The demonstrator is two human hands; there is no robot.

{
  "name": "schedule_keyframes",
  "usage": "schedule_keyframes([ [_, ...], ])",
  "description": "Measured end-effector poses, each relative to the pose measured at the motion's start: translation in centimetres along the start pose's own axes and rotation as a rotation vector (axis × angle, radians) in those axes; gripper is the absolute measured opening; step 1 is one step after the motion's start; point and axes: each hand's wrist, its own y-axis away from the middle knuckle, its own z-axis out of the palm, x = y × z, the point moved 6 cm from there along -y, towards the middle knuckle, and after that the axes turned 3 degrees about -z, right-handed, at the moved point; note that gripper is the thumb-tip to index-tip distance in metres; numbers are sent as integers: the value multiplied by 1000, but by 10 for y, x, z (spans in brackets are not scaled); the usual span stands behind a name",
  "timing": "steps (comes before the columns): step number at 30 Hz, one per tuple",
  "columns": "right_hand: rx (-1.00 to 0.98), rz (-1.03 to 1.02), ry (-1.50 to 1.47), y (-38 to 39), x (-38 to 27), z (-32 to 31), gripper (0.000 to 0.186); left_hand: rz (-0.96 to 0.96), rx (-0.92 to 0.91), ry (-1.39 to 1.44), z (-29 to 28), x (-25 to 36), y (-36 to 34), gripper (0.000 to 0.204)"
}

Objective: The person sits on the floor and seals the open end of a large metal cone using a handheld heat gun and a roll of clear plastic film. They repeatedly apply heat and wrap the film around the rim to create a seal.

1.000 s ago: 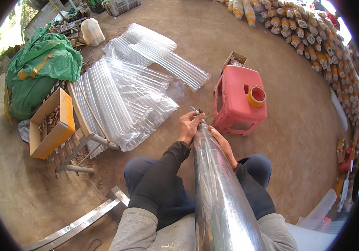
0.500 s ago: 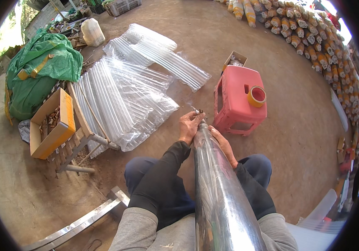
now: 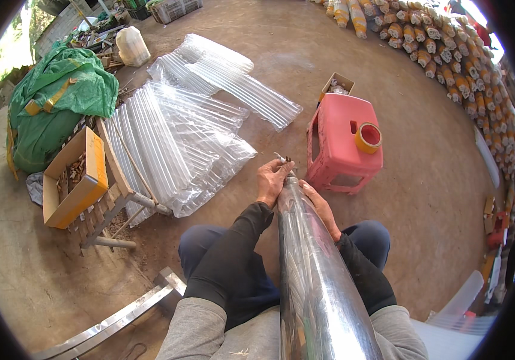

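A long shiny metal tube (image 3: 320, 282) wrapped in clear plastic runs from between my legs up to my hands. At its far end, my left hand (image 3: 272, 182) is closed, thumb and fingers pinched together. A small, thin, pale-tipped piece (image 3: 280, 158) sticks out above these fingers, with a dark brown bit beside it; its kind is too small to make out. My right hand (image 3: 319, 204) wraps the tube's right side just below the end, its fingers partly hidden by the tube.
Right of my hands stands a pink plastic stool (image 3: 344, 129) bearing a tape roll (image 3: 368, 138); a small carton (image 3: 337, 86) sits behind it. Clear plastic-wrapped tubes (image 3: 161, 144) lie ahead left. A cardboard box (image 3: 74, 180) rests on a wooden rack. Wrapped bundles (image 3: 443, 54) are stacked far right.
Both hands and the tube hold the same place. A faint pale wisp above my left fingers has thinned.
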Motion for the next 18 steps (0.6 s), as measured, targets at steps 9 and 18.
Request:
schedule_keyframes([
  [9, 25, -6, 3, 5, -6, 8, 39, -12, 3, 9, 1, 1, 1, 22],
  [18, -20, 21, 51, 6, -9, 10, 46, -38, 12, -7, 2, 8, 5, 20],
])
